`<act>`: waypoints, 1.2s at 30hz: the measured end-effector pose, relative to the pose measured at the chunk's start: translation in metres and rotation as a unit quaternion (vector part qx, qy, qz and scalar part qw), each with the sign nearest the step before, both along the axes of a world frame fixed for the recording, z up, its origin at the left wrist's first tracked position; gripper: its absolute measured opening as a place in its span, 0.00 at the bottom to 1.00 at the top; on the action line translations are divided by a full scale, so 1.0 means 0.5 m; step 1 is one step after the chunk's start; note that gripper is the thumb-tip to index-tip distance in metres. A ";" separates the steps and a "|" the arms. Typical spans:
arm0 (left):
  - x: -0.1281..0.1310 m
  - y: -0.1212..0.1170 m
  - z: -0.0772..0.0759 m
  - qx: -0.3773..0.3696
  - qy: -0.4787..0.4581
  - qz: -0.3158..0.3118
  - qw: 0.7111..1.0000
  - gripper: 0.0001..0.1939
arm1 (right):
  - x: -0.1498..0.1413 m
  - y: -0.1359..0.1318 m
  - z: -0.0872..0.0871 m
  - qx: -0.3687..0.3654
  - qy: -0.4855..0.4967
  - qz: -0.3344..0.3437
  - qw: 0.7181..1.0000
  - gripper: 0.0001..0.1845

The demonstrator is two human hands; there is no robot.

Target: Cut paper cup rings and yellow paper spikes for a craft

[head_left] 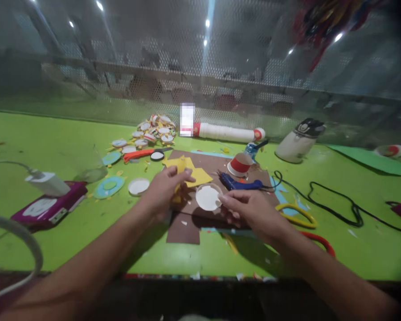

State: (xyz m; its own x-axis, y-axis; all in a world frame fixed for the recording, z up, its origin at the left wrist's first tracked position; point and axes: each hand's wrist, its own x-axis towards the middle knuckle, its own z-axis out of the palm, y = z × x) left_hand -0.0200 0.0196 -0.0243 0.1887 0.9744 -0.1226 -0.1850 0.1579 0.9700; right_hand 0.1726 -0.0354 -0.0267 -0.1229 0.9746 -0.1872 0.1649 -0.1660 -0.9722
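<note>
My right hand (pixel 249 206) pinches the edge of a round white paper cup bottom (pixel 208 198), held over brown paper (pixel 183 229). My left hand (pixel 167 187) is closed, with a small piece of yellow paper (pixel 181 165) at its fingers. More yellow paper (pixel 200 177) lies just beyond them on the brown sheet. A blue glue gun (pixel 240 183) rests beyond my right hand, near a red and white paper cup (pixel 239 165). Another white disc (pixel 138 186) sits on the green table, left of my left hand.
Yellow-handled scissors (pixel 297 214) and a red handle (pixel 321 240) lie at right beside a black cord (pixel 350 209). Round paper crafts (pixel 153 133) are heaped at back left, near an orange cutter (pixel 138 154). A purple power strip (pixel 50 207) stands left; stacked cups (pixel 227 132) lie behind.
</note>
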 end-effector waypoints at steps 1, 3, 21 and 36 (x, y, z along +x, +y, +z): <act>-0.006 0.007 0.004 0.019 0.020 -0.011 1.000 0.12 | -0.005 0.002 0.004 0.004 -0.010 0.005 1.000 0.20; -0.015 0.016 0.014 0.052 0.065 -0.066 0.994 0.13 | -0.016 0.012 0.014 0.011 -0.029 0.012 0.999 0.18; -0.107 -0.109 -0.059 0.337 0.469 -0.074 0.813 0.12 | -0.031 0.050 0.020 0.208 -0.410 0.057 0.886 0.22; -0.052 -0.135 -0.074 0.584 0.583 -0.187 0.533 0.18 | 0.293 -0.117 -0.027 0.248 -0.622 0.152 0.727 0.24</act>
